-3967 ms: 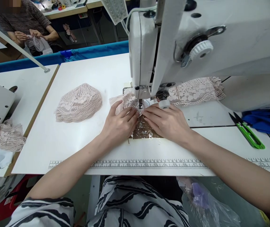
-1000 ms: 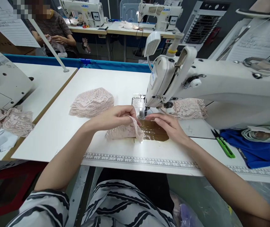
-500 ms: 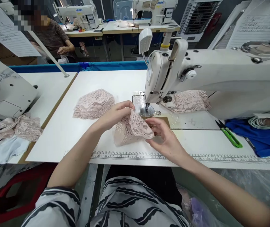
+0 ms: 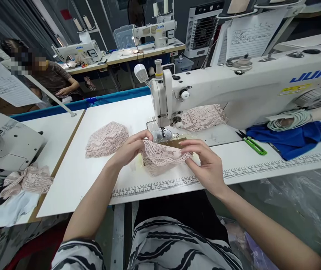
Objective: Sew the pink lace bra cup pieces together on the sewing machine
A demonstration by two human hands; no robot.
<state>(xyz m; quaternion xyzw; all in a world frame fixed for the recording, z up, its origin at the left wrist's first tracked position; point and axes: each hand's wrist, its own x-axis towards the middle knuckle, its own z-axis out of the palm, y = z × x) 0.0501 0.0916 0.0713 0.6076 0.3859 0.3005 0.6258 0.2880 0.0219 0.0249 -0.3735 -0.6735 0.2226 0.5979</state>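
My left hand (image 4: 133,147) pinches one end of a pale pink lace piece (image 4: 163,154), and my right hand (image 4: 207,165) pinches the other between thumb and fingers, so the lace sags slightly between them, just on my side of the sewing machine (image 4: 211,88). Left of the machine sits a lace stack (image 4: 108,138); under its arm lies a lace bundle (image 4: 203,117); in front of it, toward its right, rest green snips (image 4: 253,144) near a blue cloth (image 4: 288,140).

Here's the pale pink lace piece (image 4: 166,154), just below the centre of the frame, openwork and limp, spread sideways, its scalloped edge sagging in a shallow curve.
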